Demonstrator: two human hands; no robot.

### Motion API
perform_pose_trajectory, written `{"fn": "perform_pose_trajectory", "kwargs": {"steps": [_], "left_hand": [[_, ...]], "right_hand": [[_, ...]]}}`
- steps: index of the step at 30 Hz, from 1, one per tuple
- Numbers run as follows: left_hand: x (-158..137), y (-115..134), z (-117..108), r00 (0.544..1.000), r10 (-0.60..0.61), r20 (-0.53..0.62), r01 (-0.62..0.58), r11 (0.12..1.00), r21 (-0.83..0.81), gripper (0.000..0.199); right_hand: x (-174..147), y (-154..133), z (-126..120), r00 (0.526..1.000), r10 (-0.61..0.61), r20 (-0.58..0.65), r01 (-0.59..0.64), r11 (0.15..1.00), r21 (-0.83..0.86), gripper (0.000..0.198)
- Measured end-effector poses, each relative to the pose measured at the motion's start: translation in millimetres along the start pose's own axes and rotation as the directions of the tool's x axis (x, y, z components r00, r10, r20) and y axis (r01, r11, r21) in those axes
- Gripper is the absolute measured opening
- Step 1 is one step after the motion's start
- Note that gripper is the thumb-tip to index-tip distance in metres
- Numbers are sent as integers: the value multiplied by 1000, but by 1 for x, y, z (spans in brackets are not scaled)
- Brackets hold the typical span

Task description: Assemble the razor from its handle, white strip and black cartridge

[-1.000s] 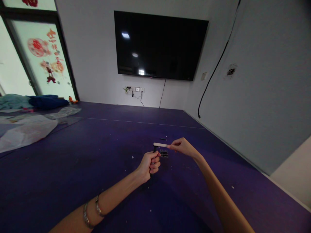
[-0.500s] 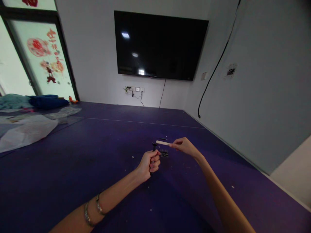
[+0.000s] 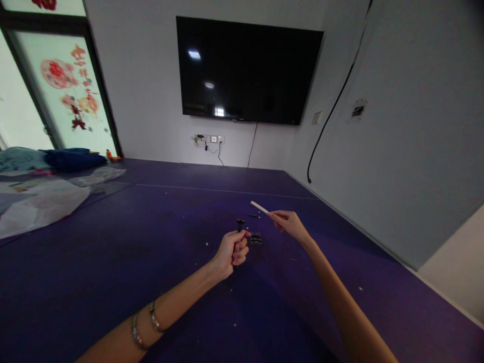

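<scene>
My left hand (image 3: 231, 252) is wrapped round a slim black handle whose wider, T-like head (image 3: 241, 222) sticks up above the fist; its exact kind is hard to make out. In my right hand (image 3: 288, 223), a pale flat stick (image 3: 259, 206) is pinched near one end between thumb and fingers, its free end tilted up to the left. The stick is apart from the black head. On the purple surface just right of my left fist lies a small dark case (image 3: 256, 238) with a clear rim. Beyond it rests a thin dark strip (image 3: 253, 216).
The purple surface (image 3: 151, 252) bears scattered white crumbs. At left are plastic sheeting (image 3: 49, 206), folded blue cloth (image 3: 75, 159) and a small orange object (image 3: 110, 155). A television (image 3: 249, 70) hangs on the far wall. A black cable (image 3: 333, 111) dangles by the right wall.
My right hand has drawn the stick's tip up and away from the black head, where it was close or touching. The left hand has barely moved.
</scene>
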State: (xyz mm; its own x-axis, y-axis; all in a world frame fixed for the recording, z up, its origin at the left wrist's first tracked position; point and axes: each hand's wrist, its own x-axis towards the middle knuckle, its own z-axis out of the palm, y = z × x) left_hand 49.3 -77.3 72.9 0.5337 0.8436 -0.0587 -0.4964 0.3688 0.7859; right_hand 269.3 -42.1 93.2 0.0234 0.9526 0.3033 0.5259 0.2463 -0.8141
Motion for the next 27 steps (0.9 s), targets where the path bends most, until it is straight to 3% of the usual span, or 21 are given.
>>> {"fn": "perform_pose_trajectory", "kwargs": {"steps": [4,7,12,18,22,27], "left_hand": [[1,5,1,996,92,-16,-91,994,61,17],[1,10,1,987,156,45,-160,981,109,22],[-2,21,6,951,270,154,-300,926,231,26],[-3,31,10,923,363,131,-384,839,386,24],[-3,35,8,923,364,128,-382,814,438,27],[-3,37,7,920,367,140,-388,793,470,30]], "right_hand": [[1,4,4,1000,-4,23,4,1000,7,52],[-1,2,9,998,-45,32,46,999,-26,51],[-3,-1,19,995,-63,-74,56,994,-97,45],[-12,-6,34,987,-104,-123,70,963,-259,39],[-23,-11,47,990,-47,-130,-26,861,-509,36],[-44,-9,76,995,96,-16,-78,692,-718,31]]}}
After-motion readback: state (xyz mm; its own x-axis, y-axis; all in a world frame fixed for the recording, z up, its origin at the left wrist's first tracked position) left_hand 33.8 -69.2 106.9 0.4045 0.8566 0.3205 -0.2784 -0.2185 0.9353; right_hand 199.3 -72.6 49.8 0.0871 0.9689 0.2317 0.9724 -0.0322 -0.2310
